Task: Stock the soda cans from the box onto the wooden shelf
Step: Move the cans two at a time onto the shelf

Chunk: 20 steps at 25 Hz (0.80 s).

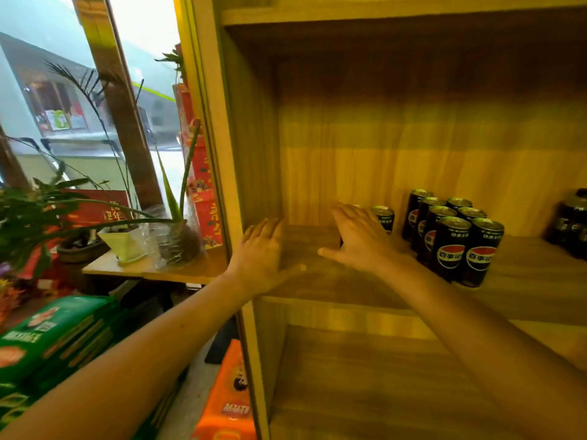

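Note:
The wooden shelf (524,281) has a group of several black soda cans (452,246) standing at its middle. One more black can (384,217) stands alone to their left. My right hand (359,239) is over the shelf board just left of that can, back toward me, fingers spread and thumb stretched out. A dark sliver of another can (341,242) shows behind its palm; I cannot tell whether they touch. My left hand (263,252) lies flat and empty on the board by the shelf's left wall. The box is out of view.
More dark cans (571,227) stand at the shelf's far right. A lower shelf board (365,392) sits beneath. Left of the cabinet, potted plants (127,242) stand on a small table, with green packages (57,338) and an orange pack (232,395) below.

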### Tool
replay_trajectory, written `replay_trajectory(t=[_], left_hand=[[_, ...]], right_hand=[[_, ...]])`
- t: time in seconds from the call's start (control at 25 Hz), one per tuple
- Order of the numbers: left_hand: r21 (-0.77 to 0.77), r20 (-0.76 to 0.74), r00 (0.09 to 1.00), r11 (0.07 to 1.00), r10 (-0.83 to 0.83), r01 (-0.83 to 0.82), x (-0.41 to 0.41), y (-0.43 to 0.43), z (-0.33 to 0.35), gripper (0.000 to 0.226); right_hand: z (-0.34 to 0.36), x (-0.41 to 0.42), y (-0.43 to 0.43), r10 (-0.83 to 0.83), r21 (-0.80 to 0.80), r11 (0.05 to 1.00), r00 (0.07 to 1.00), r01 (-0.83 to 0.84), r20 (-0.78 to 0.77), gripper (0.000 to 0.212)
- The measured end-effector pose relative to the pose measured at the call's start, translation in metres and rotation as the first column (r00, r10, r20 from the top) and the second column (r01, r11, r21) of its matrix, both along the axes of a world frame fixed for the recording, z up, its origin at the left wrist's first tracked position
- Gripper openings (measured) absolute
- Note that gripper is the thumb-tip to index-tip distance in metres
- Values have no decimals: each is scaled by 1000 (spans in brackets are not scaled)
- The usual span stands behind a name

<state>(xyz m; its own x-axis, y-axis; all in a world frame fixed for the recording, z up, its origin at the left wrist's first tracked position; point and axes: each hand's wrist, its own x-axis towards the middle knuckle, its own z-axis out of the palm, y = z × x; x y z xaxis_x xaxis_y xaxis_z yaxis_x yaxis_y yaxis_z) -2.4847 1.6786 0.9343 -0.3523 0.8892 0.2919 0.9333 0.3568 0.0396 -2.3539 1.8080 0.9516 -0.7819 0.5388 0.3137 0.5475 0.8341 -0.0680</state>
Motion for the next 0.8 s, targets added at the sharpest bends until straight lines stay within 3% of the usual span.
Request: replay_trajectory(t=[0.2,0.44,0.64,0.8], left_hand=[[40,21,998,998,-56,55,-26,-88,-13,91],[-60,45,999,998,-27,29,-58,-177,-69,90],[-85,68,998,996,10,-4,-72,-199,-137,90],[-130,101,994,991,42,-28,-76,-197,-215,90]], right_hand=[[-23,-9,-85,-55,-67,996,998,57,33,86],[-76,-19,-178,-87,-152,984,994,96,61,82],[-141,-29,-211,-103,-158,979,985,125,142,82],[-220,-33,-213,-78,-253,958,971,136,227,80]])
